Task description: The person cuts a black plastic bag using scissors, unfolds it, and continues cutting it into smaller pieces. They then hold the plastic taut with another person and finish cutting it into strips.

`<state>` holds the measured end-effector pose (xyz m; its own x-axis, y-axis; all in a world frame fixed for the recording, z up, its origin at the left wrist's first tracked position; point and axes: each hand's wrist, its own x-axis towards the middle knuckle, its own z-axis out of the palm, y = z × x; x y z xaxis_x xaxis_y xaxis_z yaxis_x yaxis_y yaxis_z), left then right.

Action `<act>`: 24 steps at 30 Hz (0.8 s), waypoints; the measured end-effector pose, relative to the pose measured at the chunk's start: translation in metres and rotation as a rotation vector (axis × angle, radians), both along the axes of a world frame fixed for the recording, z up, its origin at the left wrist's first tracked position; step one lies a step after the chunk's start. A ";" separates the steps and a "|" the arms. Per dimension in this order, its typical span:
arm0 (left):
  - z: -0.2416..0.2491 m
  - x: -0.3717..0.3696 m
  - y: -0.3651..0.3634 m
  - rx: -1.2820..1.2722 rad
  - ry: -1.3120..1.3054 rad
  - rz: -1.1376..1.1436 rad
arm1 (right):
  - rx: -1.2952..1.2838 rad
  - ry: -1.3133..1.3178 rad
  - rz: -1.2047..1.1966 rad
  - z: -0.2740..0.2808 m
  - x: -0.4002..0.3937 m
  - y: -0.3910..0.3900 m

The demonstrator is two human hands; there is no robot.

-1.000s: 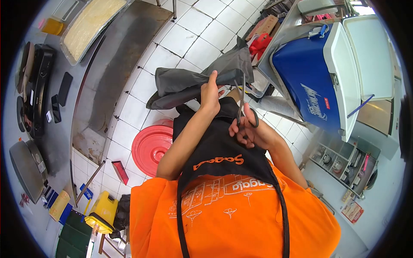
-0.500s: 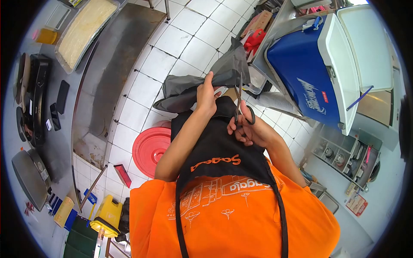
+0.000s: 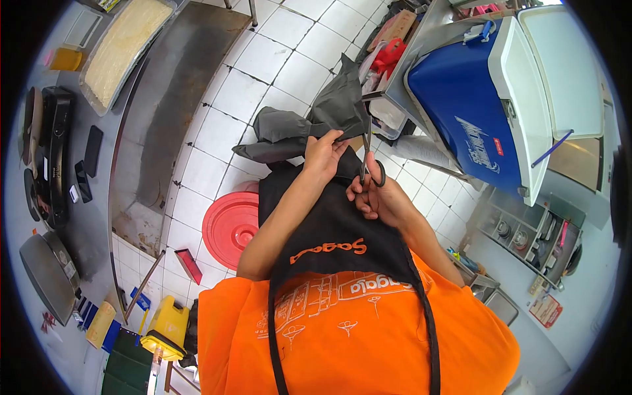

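My left hand (image 3: 323, 155) pinches a thin, creased dark grey sheet (image 3: 337, 99) that hangs in loose folds over the floor. My right hand (image 3: 380, 194) has its thumb and fingers in the black-handled scissors (image 3: 366, 155), blades pointing away from me. The blades stand at the right edge of the sheet, just right of my left fingertips, and overlap it in this view. Below both hands lies my black apron (image 3: 329, 227), worn over an orange shirt (image 3: 368, 329).
A blue cooler (image 3: 454, 105) with its white lid raised stands at right. A red round lid (image 3: 232, 227) sits low at left, near a yellow box (image 3: 166, 326). Along the left runs a metal counter (image 3: 99, 197) with a tray (image 3: 125, 56) and a stove (image 3: 58, 151). White tiles (image 3: 289, 26) cover the floor.
My left hand has come down and closer to the scissors, its raised fingers now bent onto the sheet. The sheet has shifted and its upper part is more spread out.
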<state>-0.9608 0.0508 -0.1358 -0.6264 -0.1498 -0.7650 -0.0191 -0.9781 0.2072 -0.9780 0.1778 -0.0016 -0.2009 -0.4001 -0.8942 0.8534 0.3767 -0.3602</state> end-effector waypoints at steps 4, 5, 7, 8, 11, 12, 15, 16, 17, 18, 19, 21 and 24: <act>-0.003 0.010 -0.001 -0.011 -0.016 -0.029 | -0.046 -0.080 -0.051 -0.006 0.001 -0.003; -0.006 0.011 -0.001 -0.004 0.011 -0.029 | -0.019 -0.055 -0.036 -0.007 0.000 -0.004; -0.011 0.013 -0.002 -0.001 0.033 -0.040 | 0.024 -0.016 -0.027 -0.009 0.002 -0.004; -0.013 0.013 -0.001 -0.015 0.023 -0.028 | 0.022 -0.022 -0.037 -0.010 0.004 -0.003; -0.019 0.013 0.001 -0.018 -0.002 -0.016 | 0.049 0.012 -0.037 -0.009 0.009 0.000; -0.021 0.013 0.002 -0.007 -0.021 -0.007 | 0.044 0.030 -0.039 -0.010 0.012 0.001; -0.017 0.011 0.007 0.044 -0.099 0.007 | 0.045 0.056 -0.022 -0.010 0.016 0.001; -0.021 0.012 0.007 0.042 -0.097 0.005 | 0.055 0.063 -0.003 -0.011 0.016 0.002; -0.026 0.015 0.005 0.119 -0.056 -0.008 | 0.055 0.066 -0.006 -0.011 0.016 0.002; -0.030 0.017 0.005 0.197 -0.016 -0.020 | 0.059 0.074 0.000 -0.011 0.017 0.003; -0.029 0.017 0.005 0.196 -0.015 -0.023 | 0.062 0.082 0.005 -0.011 0.017 0.003; -0.025 0.019 0.005 0.294 -0.075 0.030 | 0.060 0.086 0.011 -0.010 0.019 0.002; -0.024 0.026 0.003 0.354 -0.088 0.054 | 0.055 0.095 0.037 -0.011 0.019 0.001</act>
